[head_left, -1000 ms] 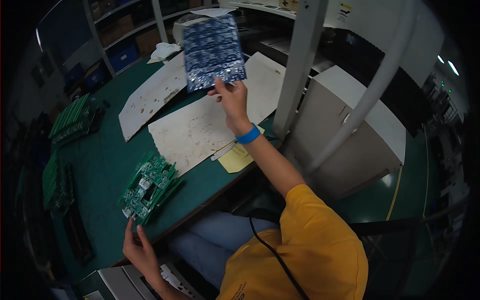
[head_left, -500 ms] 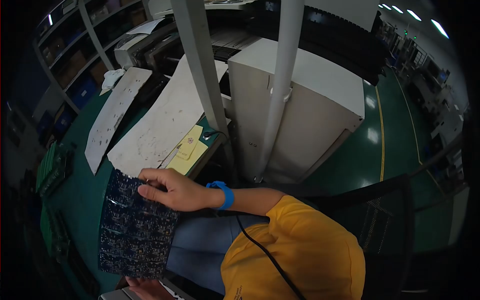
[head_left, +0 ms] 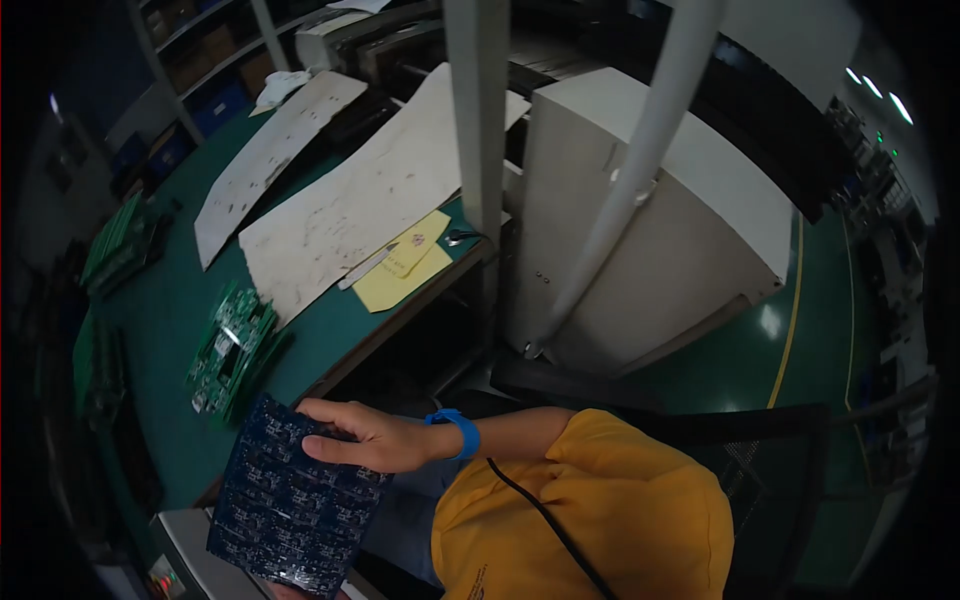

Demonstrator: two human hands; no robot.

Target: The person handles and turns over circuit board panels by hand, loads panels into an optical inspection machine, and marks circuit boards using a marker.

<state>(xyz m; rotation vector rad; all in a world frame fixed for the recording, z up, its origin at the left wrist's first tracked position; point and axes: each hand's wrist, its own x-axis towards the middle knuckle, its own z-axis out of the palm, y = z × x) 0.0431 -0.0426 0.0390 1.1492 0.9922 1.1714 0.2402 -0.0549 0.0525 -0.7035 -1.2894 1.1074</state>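
Observation:
A dark blue circuit board panel (head_left: pixel 290 500) slants over my lap beside the table's front edge. My right hand (head_left: pixel 365 436), with a blue wristband, grips the panel's upper edge, thumb on the near face. Only a sliver of my left hand (head_left: pixel 290 592) shows below the panel's bottom edge; its fingers are hidden behind the board. Just above and left of the panel, a stack of green circuit boards (head_left: pixel 232 350) lies on the green table (head_left: pixel 165 400).
Stained white sheets (head_left: pixel 350 190) and yellow papers (head_left: pixel 400 275) lie on the table. Further green boards (head_left: pixel 118 245) line its left side. A post (head_left: pixel 478 120), a slanted pipe (head_left: pixel 630 190) and a pale cabinet (head_left: pixel 640 270) stand to the right.
My right hand has brought the blue panel down from above the white sheets to the front edge. My left hand has gone from beside the green stack to beneath the panel.

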